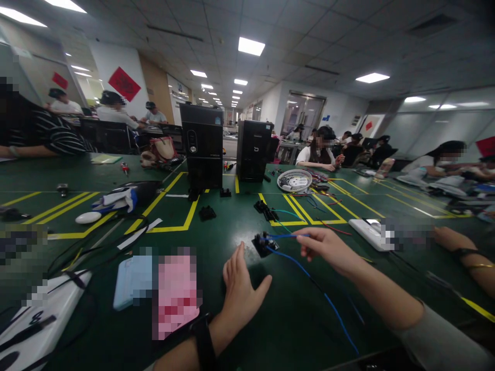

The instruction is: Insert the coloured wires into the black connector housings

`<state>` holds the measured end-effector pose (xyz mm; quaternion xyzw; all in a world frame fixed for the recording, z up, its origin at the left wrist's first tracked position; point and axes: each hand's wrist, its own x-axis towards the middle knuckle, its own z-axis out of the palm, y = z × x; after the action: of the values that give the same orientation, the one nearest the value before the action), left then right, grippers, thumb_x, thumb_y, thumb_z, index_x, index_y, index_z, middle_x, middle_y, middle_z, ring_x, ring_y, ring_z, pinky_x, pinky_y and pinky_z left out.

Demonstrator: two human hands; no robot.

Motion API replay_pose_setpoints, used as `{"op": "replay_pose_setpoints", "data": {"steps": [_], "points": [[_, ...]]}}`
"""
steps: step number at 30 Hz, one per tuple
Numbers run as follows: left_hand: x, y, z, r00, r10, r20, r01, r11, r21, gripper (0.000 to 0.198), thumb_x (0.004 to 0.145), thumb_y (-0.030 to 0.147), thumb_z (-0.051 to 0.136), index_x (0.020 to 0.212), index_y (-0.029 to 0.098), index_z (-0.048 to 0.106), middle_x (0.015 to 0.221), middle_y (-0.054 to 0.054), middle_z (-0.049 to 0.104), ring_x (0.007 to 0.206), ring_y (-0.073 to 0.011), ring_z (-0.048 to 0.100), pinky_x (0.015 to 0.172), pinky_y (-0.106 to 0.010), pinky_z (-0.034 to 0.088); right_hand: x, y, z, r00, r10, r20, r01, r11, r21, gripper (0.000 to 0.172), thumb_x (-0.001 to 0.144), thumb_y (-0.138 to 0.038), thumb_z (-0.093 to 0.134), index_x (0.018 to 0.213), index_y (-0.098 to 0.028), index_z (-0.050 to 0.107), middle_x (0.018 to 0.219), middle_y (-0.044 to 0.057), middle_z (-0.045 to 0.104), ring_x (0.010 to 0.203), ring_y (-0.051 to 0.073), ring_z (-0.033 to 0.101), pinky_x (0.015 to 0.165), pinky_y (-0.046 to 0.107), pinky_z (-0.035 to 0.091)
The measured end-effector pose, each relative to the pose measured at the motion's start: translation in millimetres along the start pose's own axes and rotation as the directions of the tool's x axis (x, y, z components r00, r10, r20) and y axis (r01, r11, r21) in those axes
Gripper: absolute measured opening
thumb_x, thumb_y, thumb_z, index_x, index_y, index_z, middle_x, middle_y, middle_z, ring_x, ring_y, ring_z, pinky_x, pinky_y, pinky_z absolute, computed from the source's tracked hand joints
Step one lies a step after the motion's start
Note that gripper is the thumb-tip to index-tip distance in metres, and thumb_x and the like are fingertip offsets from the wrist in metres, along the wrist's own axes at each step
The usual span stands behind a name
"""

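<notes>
A small black plastic part (262,248) sits on the green table in front of me; its exact kind is hard to make out. One blue wire (284,236) runs from it to my right hand (327,248), which pinches it between thumb and fingertips. A second length of blue wire (332,301) leaves the part and trails along the table toward me. Just left of the part, my left hand (240,291) is stretched out with the thumb apart, holding nothing. Beyond lie more black parts (266,210), with a thin green wire (288,212) beside them.
A pink item (178,288) and a light blue item (133,278) lie left of my left hand. Two black computer towers (203,149) stand ahead, near a white basket (294,180). A white power strip (369,233) and another person's arm (464,247) are at right.
</notes>
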<state>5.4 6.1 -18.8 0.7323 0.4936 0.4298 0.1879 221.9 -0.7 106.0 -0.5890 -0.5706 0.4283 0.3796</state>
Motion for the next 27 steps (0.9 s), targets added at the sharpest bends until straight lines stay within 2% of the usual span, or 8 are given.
{"op": "replay_pose_setpoints", "data": {"steps": [4,8,12,17,22,25,27], "points": [[-1.2,-3.5,0.6,0.994,0.014,0.108,-0.019,0.999,0.039,0.086,0.073,0.033,0.067,0.141,0.014,0.018,0.142,-0.017,0.036,0.131,-0.0314,0.031,0.107,-0.049,0.022,-18.4,24.0,19.2,0.995,0.080,0.060,-0.083,0.994,0.067,0.045,0.076,-0.047,0.067,0.104,-0.012,0.064,0.063,0.000,0.061,0.056,0.010,0.056,0.053,0.023,0.046],[0.9,-3.1,-2.8,0.982,0.029,0.185,-0.039,0.998,0.052,0.070,0.074,0.028,0.065,0.135,0.018,0.033,0.133,-0.012,0.048,0.123,-0.0291,0.041,0.104,-0.048,0.025,-29.5,35.3,24.8,0.992,0.069,0.102,-0.075,0.996,0.050,0.043,0.079,-0.047,0.065,0.105,-0.012,0.064,0.067,0.001,0.061,0.058,0.010,0.056,0.055,0.023,0.045],[2.9,0.2,-6.5,0.974,0.045,0.220,-0.059,0.997,0.058,0.048,0.077,0.023,0.061,0.123,0.025,0.047,0.120,-0.006,0.058,0.114,-0.0266,0.049,0.101,-0.047,0.027,-36.3,41.2,23.5,0.976,0.081,0.200,-0.094,0.994,0.056,0.042,0.083,-0.049,0.060,0.104,-0.013,0.064,0.071,0.002,0.061,0.062,0.011,0.057,0.057,0.024,0.046],[2.4,-0.2,-5.1,0.978,0.049,0.203,-0.063,0.996,0.063,0.045,0.078,0.021,0.060,0.121,0.025,0.048,0.119,-0.005,0.058,0.114,-0.0259,0.049,0.101,-0.047,0.026,-41.0,44.6,17.5,0.932,0.126,0.339,-0.174,0.978,0.115,0.049,0.089,-0.056,0.046,0.107,-0.012,0.060,0.071,0.003,0.061,0.065,0.013,0.058,0.059,0.026,0.047],[2.1,-2.5,-3.0,0.973,0.032,0.228,-0.057,0.993,0.100,0.050,0.075,0.024,0.063,0.123,0.020,0.046,0.118,-0.008,0.058,0.116,-0.0278,0.047,0.104,-0.050,0.024,-38.3,43.9,15.8,0.877,0.088,0.472,-0.044,0.994,-0.103,0.042,0.082,-0.044,0.063,0.112,-0.015,0.056,0.065,-0.004,0.054,0.057,0.009,0.052,0.055,0.021,0.041],[2.5,-1.5,-4.0,0.969,0.049,0.244,-0.079,0.990,0.113,0.048,0.075,0.023,0.062,0.121,0.021,0.048,0.117,-0.008,0.058,0.115,-0.0281,0.047,0.104,-0.051,0.024,-29.4,40.0,19.9,0.851,0.078,0.519,0.056,0.970,-0.238,0.037,0.086,-0.045,0.058,0.107,-0.015,0.057,0.064,-0.003,0.055,0.056,0.009,0.051,0.053,0.020,0.038],[2.7,-0.6,-5.1,0.966,0.058,0.252,-0.089,0.989,0.114,0.047,0.075,0.022,0.060,0.120,0.022,0.049,0.117,-0.007,0.058,0.115,-0.0280,0.047,0.104,-0.051,0.024,-20.5,39.6,23.3,0.826,0.059,0.561,0.088,0.969,-0.232,0.039,0.089,-0.050,0.050,0.102,-0.014,0.059,0.061,-0.003,0.056,0.055,0.009,0.050,0.053,0.020,0.038]]}}
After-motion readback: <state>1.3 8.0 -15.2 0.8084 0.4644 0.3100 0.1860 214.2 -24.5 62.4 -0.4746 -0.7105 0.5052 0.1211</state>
